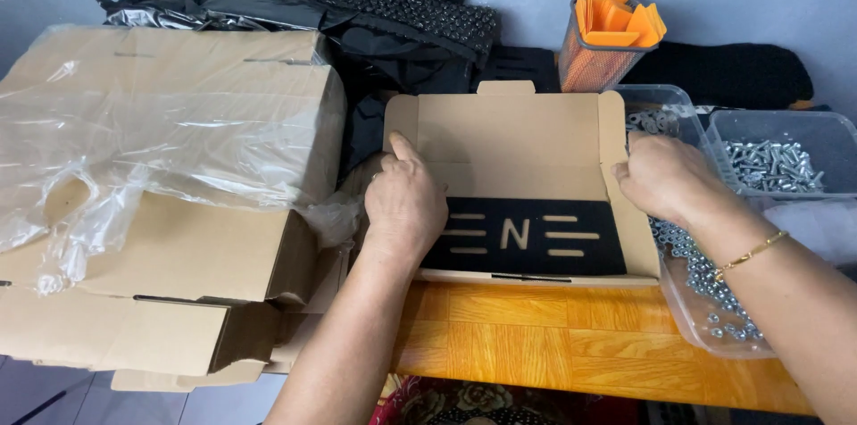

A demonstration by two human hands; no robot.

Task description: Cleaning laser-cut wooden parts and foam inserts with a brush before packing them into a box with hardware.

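Head view shows my two hands on a flat brown cardboard mailer box [527,157] that lies open on the orange wooden table [571,345]. My left hand [403,202] rests on the box's left edge, fingers curled loosely over the wall and thumb stretched up along the side flap; it presses the cardboard rather than gripping anything loose. My right hand [665,179] is bent around the box's right wall, fingers folded inward and hidden from me, so it holds that wall between palm and fingers. The box sits between my hands, its lid flap standing open toward the wall. Inside, near its front edge, lies a black rectangular foam insert [527,236] with a letter-shaped cutout in the middle and short slots on either side, showing brown through the gaps.

To my left stands a large brown cardboard carton [170,237], draped in clear crinkled plastic film [134,148]. Behind the mailer box lies a heap of black plastic bags [357,10]. An orange mesh-sided cylindrical container [607,41] with folded orange pieces on top stands at the back. On my right, touching the mailer box, are clear plastic tubs of silver screws [772,162], one passing under my right wrist.
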